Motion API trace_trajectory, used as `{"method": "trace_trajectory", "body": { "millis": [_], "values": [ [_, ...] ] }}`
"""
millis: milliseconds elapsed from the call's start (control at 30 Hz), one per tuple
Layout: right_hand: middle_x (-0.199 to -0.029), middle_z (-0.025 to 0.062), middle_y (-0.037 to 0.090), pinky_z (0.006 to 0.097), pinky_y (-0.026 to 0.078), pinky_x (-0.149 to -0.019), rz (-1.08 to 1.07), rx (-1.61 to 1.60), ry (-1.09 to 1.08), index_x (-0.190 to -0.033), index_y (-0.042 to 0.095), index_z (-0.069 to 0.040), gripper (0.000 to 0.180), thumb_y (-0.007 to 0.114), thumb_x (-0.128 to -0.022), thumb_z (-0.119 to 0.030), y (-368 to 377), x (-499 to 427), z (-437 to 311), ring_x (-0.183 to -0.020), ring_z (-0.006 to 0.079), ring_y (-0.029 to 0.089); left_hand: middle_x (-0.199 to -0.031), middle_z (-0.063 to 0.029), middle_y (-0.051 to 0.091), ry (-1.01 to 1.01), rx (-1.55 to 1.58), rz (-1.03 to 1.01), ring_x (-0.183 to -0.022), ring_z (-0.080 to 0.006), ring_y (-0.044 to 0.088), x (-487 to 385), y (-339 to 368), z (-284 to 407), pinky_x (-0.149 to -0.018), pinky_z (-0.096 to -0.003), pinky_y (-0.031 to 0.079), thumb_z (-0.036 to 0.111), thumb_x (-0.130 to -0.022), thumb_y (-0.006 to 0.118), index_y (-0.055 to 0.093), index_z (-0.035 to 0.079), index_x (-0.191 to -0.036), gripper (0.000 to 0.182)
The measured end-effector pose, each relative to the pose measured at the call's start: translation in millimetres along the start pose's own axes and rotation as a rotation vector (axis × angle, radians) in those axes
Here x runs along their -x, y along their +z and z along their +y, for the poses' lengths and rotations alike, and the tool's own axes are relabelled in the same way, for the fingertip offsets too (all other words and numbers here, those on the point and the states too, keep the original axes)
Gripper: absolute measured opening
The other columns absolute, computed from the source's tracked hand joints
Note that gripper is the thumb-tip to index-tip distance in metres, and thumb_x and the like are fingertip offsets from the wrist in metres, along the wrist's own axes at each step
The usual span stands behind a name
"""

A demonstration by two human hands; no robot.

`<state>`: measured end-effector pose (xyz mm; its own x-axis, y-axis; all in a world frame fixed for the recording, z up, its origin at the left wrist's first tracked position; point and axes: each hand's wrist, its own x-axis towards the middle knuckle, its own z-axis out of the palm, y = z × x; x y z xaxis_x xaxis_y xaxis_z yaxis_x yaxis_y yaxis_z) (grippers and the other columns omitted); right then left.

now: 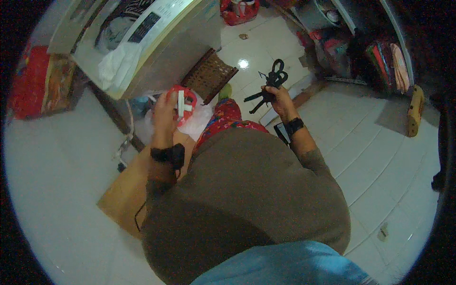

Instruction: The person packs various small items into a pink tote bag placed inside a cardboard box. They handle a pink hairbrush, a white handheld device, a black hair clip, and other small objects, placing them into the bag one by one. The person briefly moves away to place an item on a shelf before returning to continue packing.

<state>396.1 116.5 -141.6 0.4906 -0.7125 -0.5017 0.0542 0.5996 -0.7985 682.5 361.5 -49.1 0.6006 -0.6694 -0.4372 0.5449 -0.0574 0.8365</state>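
My right hand [283, 101] grips a bunch of black looped items [276, 76]. Rounded loops rise above the fingers and narrow ends point down to the left; whether these are scissors or bundled cable is unclear. My left hand [165, 108] is slightly blurred, at the left side of a red plastic item [188, 96]. A white cross-shaped piece [181, 103] lies against that red item, close to my fingertips. I cannot tell whether the fingers hold either one. Beneath them is a translucent white plastic bag [199, 119].
A brown openwork rack [210, 74] lies on the tiled floor ahead. At left is a pale cabinet [156, 67] with a white cloth [119, 66]. Brown cardboard [124, 188] lies by my left arm. Folded cloths [388, 67] fill a shelf at right, near a yellow object [415, 112].
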Motion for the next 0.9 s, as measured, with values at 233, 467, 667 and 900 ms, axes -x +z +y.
{"method": "trace_trajectory", "body": {
  "millis": [233,467,667,900],
  "values": [
    [-0.092,0.0075,0.063,0.0305,0.046,-0.076,0.201,0.18,-0.073,-0.103,0.055,0.0,0.032,0.07,-0.076,-0.008,27.5,16.3,-20.1,-0.083,0.0175,0.058,-0.093,-0.0036,0.061,0.114,-0.223,-0.121,-0.084,-0.013,0.057,-73.8,20.3,62.8,-0.075,-0.0282,0.046,0.03,-0.091,0.058,0.057,0.002,-0.105,0.031],
    [-0.086,0.0037,0.06,0.0273,0.044,-0.071,0.022,0.143,-0.035,-0.1,0.056,-0.002,0.033,0.073,-0.074,-0.012,54.3,43.2,19.1,-0.077,0.0146,0.056,-0.085,-0.0043,0.062,0.534,-0.708,0.003,-0.073,-0.0104,0.058,-26.3,10.8,111.9,-0.062,-0.025,0.048,0.032,-0.09,0.06,0.058,0.002,-0.098,0.031],
    [-0.085,0.0024,0.06,0.0256,0.043,-0.067,-0.109,0.268,-0.052,-0.102,0.058,-0.002,0.032,0.072,-0.074,-0.01,39.1,22.7,-20.8,-0.074,0.0135,0.055,-0.083,-0.0076,0.063,0.684,-0.728,0.027,-0.076,-0.0108,0.059,-17.4,44.1,110.9,-0.065,-0.0263,0.049,0.029,-0.089,0.061,0.06,0.001,-0.095,0.029],
    [-0.087,0.0049,0.061,0.0288,0.045,-0.069,-0.198,0.486,0.015,-0.104,0.059,0.0,0.034,0.071,-0.073,-0.008,19.4,38.1,-9.6,-0.077,0.0162,0.056,-0.08,-0.0056,0.061,0.687,-0.887,0.37,-0.073,-0.0124,0.057,107.4,-9.7,8.9,-0.066,-0.0276,0.047,0.023,-0.088,0.061,0.061,0.002,-0.092,0.022]
  ]
}}
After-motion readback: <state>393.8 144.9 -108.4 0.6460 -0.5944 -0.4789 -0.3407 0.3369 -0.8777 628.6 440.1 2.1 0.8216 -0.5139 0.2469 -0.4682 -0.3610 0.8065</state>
